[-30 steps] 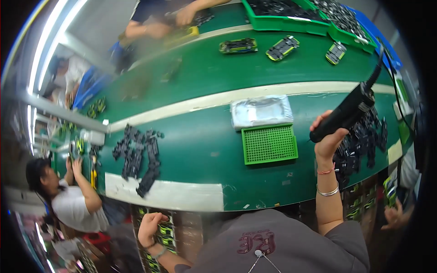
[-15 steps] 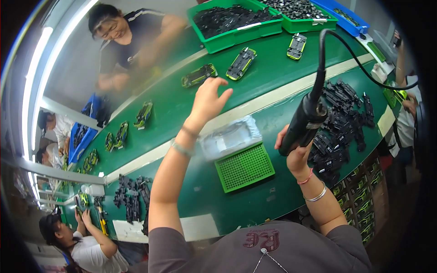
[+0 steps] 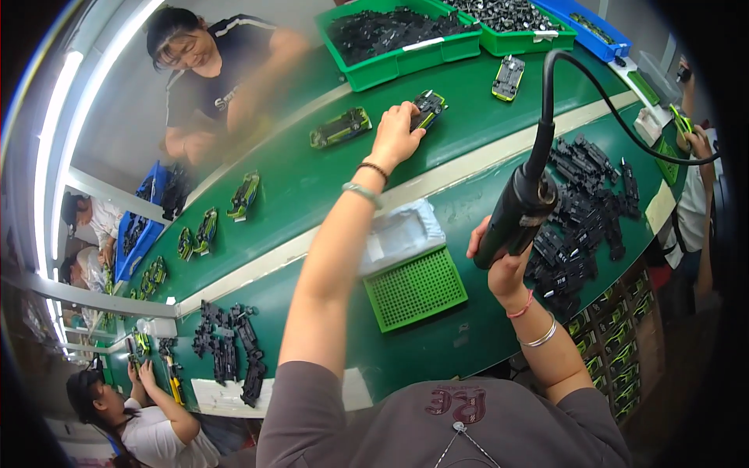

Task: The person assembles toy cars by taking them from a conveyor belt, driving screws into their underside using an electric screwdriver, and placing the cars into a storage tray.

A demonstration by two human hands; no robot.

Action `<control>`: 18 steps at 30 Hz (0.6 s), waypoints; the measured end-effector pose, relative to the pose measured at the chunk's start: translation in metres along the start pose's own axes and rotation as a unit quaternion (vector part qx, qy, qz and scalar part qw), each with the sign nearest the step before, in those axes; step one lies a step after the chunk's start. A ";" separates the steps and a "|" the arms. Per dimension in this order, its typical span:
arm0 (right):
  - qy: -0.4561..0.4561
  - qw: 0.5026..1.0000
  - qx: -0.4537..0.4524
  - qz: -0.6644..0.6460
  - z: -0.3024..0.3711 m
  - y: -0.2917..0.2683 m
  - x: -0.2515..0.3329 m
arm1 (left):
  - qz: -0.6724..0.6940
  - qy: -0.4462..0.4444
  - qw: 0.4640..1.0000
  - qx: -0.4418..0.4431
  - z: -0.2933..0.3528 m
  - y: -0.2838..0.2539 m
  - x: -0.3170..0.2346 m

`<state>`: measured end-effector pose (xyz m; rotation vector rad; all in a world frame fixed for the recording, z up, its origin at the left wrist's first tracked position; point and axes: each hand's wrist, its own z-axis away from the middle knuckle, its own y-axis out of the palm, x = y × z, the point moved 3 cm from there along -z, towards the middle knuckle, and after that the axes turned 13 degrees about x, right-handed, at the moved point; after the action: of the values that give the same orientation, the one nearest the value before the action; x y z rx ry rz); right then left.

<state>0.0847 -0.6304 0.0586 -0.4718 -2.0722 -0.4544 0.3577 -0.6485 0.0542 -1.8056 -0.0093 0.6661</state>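
My left hand (image 3: 399,134) reaches across the green bench, its fingers closed on the near end of an upturned toy car (image 3: 430,109) with a black underside and yellow-green edges. Part of that car is hidden under the fingers. A second upturned toy car (image 3: 341,128) lies just left of this hand, and a third toy car (image 3: 508,78) farther right. In my right hand (image 3: 507,269) is a black corded electric screwdriver (image 3: 511,222), held tilted above the bench; its tip does not show.
A green perforated tray (image 3: 417,290) and a plastic-wrapped white tray (image 3: 402,236) lie between my arms. Black chassis parts (image 3: 581,210) are heaped at right, others (image 3: 226,343) at left. Green bins (image 3: 413,56) stand at the back. Co-workers sit around the line.
My left hand has moved right, from beside the left upturned car to the middle one, and closed on it. My right hand keeps the screwdriver in nearly the same place.
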 end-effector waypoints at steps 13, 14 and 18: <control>0.016 0.999 0.047 -0.014 -0.002 -0.004 -0.003 | 0.109 0.095 0.976 0.164 0.205 -0.083 -0.039; 0.019 0.999 0.050 -0.012 0.000 -0.004 -0.006 | 0.092 0.091 0.978 0.164 0.209 -0.079 -0.039; 0.010 0.998 0.043 -0.046 0.004 -0.004 -0.011 | 0.045 0.103 0.987 0.112 0.213 -0.066 -0.042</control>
<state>0.0849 -0.6334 0.0463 -0.3209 -2.0904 -0.4192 0.2491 -0.4525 0.0917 -1.6549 0.2767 0.5178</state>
